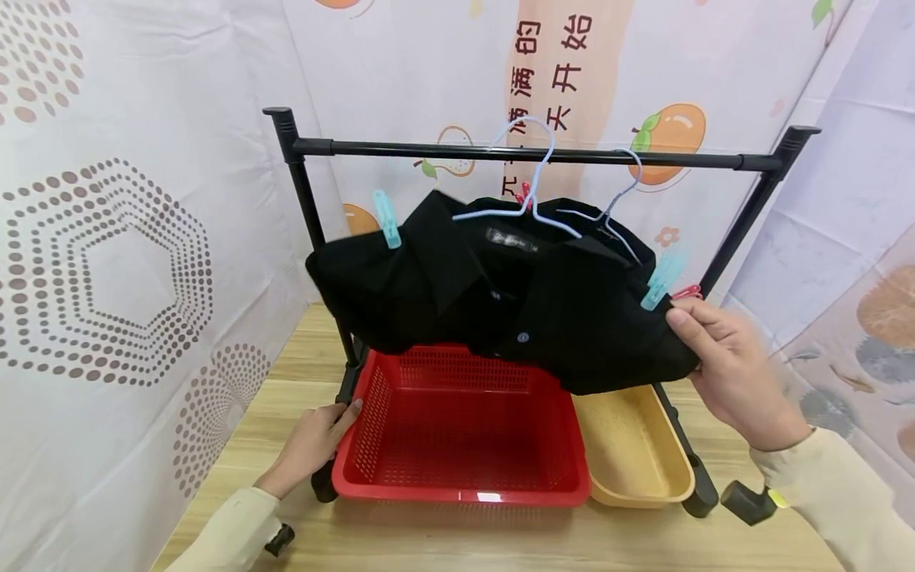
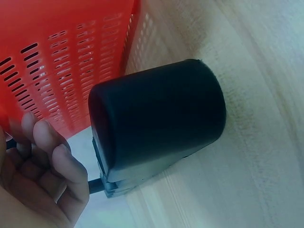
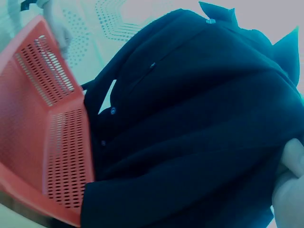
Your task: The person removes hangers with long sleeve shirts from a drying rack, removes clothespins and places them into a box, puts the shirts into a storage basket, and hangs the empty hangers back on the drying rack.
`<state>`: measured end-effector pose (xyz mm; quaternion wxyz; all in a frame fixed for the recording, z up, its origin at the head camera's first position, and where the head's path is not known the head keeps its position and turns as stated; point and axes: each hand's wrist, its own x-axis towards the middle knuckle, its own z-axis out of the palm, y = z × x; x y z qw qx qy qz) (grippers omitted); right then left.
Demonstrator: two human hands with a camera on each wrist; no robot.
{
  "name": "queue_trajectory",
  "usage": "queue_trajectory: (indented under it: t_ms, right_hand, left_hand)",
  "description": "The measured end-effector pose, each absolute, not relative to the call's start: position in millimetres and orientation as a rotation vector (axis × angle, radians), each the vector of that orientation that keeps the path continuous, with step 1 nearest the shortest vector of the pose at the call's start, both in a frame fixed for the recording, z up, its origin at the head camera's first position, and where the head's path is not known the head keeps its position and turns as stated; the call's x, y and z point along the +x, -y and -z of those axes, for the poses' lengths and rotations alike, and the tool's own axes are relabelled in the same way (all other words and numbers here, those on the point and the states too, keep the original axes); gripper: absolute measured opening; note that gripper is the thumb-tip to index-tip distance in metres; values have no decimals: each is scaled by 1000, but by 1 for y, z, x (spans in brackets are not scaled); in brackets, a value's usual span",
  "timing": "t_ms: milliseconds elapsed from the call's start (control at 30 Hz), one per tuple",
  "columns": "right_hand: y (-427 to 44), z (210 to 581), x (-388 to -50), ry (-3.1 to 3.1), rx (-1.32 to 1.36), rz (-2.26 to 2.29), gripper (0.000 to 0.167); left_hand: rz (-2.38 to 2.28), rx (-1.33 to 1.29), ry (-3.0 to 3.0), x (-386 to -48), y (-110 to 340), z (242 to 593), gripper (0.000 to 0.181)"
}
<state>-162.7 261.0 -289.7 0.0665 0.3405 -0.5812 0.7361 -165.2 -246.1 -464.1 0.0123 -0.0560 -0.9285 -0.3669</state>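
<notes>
A black collared shirt point(image 1: 457, 294) hangs on a light blue hanger point(image 1: 532, 202) hooked over the clothes rack's black bar point(image 1: 436, 151). Blue clothespins point(image 1: 387, 218) are clipped at its two shoulders. With thumb and fingers, my right hand point(image 1: 732, 365) pinches the shirt at its right side and holds it out sideways. Buttons run down the shirt front in the right wrist view. Low on the left, my left hand point(image 1: 314, 437) grips the rack's base bar point(image 2: 96, 185) beside the red basket point(image 1: 461, 496). Its fingers are curled in the left wrist view.
Behind the shirt hangs another black garment point(image 1: 632, 238) on a second hanger point(image 1: 622, 191), with red clothespins point(image 1: 688, 292) near it. A yellow basket point(image 1: 629, 445) stands right of the red one. Rack feet point(image 2: 156, 118) rest on the wooden tabletop point(image 1: 429, 548). Patterned curtains surround the rack.
</notes>
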Motion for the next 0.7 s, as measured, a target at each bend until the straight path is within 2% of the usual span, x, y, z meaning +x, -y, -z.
queue_trajectory:
  t_ms: [400, 700]
  right_hand:
    - [-259, 323, -157, 1954, 977, -2214, 29]
    - [-251, 350, -157, 2097, 982, -2096, 26]
  left_hand:
    - [1169, -160, 2905, -166, 249, 464, 55]
    - [1226, -239, 2867, -164, 251, 468, 48]
